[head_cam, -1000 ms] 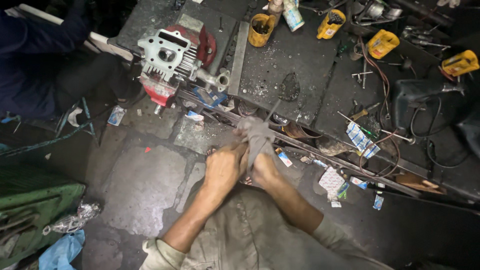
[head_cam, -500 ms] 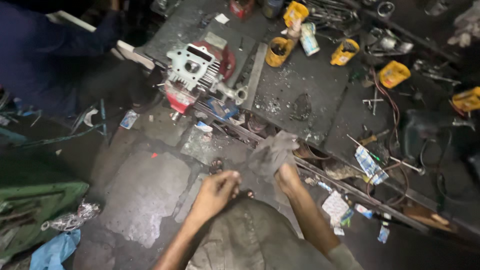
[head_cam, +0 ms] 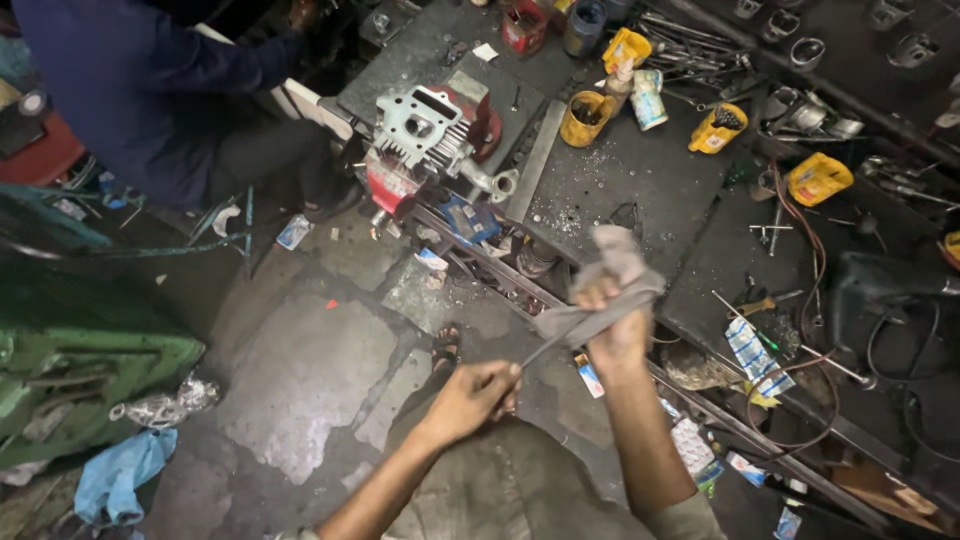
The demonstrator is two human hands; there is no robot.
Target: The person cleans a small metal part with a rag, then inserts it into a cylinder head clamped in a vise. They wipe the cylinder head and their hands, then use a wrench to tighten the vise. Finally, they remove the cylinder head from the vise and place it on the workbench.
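A dark, oil-stained metal desk (head_cam: 640,190) fills the upper right of the room, littered with tools and yellow plastic cups (head_cam: 585,118). At about eleven o'clock from the hands a person in a dark blue top (head_cam: 130,90) sits beside it. On the desk's near corner, at twelve o'clock, stands a grey finned engine cylinder block (head_cam: 425,135) on a red base. Down at eight o'clock a crumpled blue plastic bag (head_cam: 120,475) lies on the cracked concrete floor (head_cam: 300,370).

The right hand (head_cam: 615,335) is raised at one o'clock, its fingers clenched around a grubby grey rag (head_cam: 610,285) that bunches up above the fist. A thin dark metal rod (head_cam: 560,342) runs from inside the rag down toward seven o'clock, where the left hand (head_cam: 470,395) has its fingers closed on the rod's lower end. Both hands hover over the floor just in front of the desk's edge.
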